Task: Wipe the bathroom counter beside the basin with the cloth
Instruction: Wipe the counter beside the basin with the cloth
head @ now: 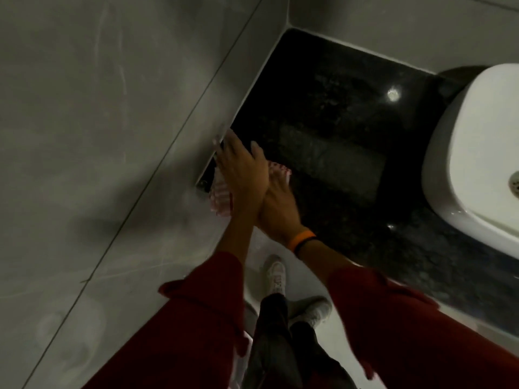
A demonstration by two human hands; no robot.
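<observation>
Two hands point(244, 175) on cloth point(220, 197), black counter point(323, 113), white basin point(471, 169)

Both hands lie at the near left corner of the worktop point(337, 153), the left hand point(241, 169) overlapping the right hand point(276, 204). The cloth point(222, 196) lies under them, showing left of the left hand and past the right fingertips. The wall point(112, 108) rises just left of the hands. The basin point(474, 164) sits well to their right on the worktop. The floor point(258, 256) lies below the wrists.
</observation>
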